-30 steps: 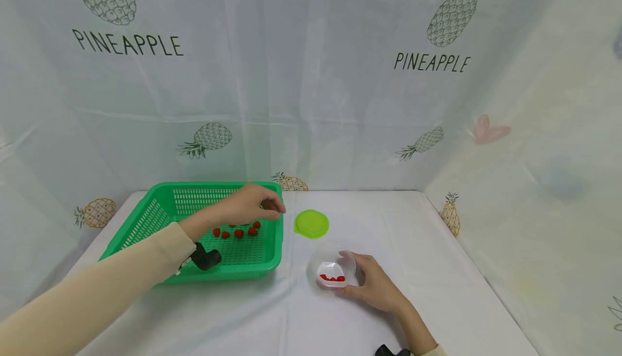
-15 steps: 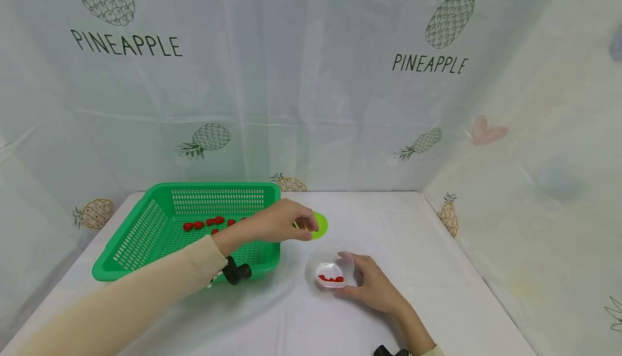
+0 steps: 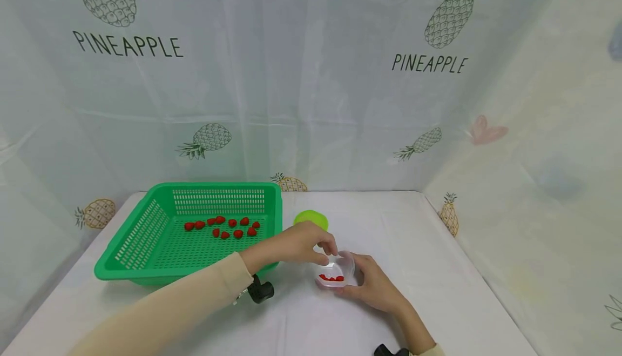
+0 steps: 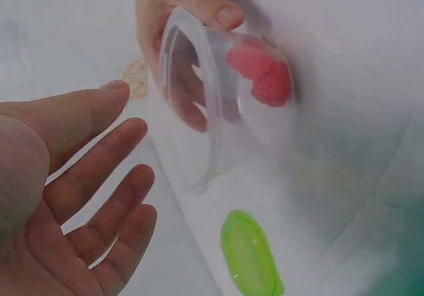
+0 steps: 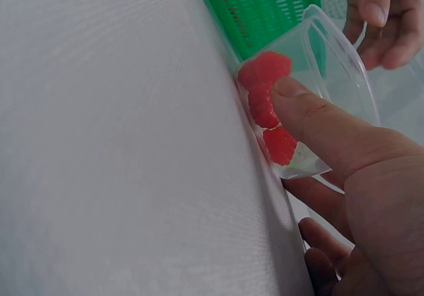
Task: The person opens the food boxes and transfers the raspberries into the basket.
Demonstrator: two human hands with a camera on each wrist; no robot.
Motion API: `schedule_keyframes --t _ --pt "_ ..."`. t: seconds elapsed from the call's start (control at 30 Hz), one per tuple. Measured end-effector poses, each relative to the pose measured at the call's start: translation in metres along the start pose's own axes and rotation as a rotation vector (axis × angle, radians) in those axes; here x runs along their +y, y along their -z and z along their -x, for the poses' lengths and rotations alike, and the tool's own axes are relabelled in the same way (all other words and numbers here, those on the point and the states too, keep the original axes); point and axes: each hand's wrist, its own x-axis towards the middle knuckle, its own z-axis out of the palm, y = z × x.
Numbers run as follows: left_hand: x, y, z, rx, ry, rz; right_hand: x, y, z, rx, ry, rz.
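My right hand (image 3: 376,284) grips a clear plastic container (image 5: 344,77) by its side, the thumb across the wall in the right wrist view. Several red raspberries (image 5: 265,104) lie at its bottom; the container stands on the table. Over its mouth, at the left side in the head view, hovers my left hand (image 3: 306,243). Its fingers (image 4: 122,240) are loosely bent and parted from the thumb, with nothing seen between them in the left wrist view. A green lid (image 4: 250,253) lies on the table behind the left hand.
On the left of the white-covered table (image 3: 389,226) stands a green slotted basket (image 3: 194,261). Several more raspberries (image 3: 238,234) are scattered on its floor. A curtain printed with pineapples (image 3: 311,86) hangs at the back.
From above the basket, my left hand has travelled right and toward me, passing over the green lid to the container. The right hand stays where it was, holding the container.
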Motion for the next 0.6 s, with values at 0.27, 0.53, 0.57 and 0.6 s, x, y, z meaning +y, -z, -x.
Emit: schedule_keyframes --t 0.27,0.53,0.57,0.6 --pt "-0.005 -0.015 -0.009 -0.013 0.057 -0.018 0.003 0.0 0.0 0.0 0.017 0.002" --pt "-0.01 -0.021 -0.012 0.035 0.066 -0.072 0.006 -0.001 -0.001 0.0 0.018 0.01" --pt "-0.01 -0.021 -0.011 0.033 0.077 -0.066 0.006 -0.001 -0.001 -0.002 0.011 0.012" --pt "-0.009 -0.021 -0.011 0.028 0.084 -0.058 0.006 -0.001 -0.001 -0.003 0.004 0.013"
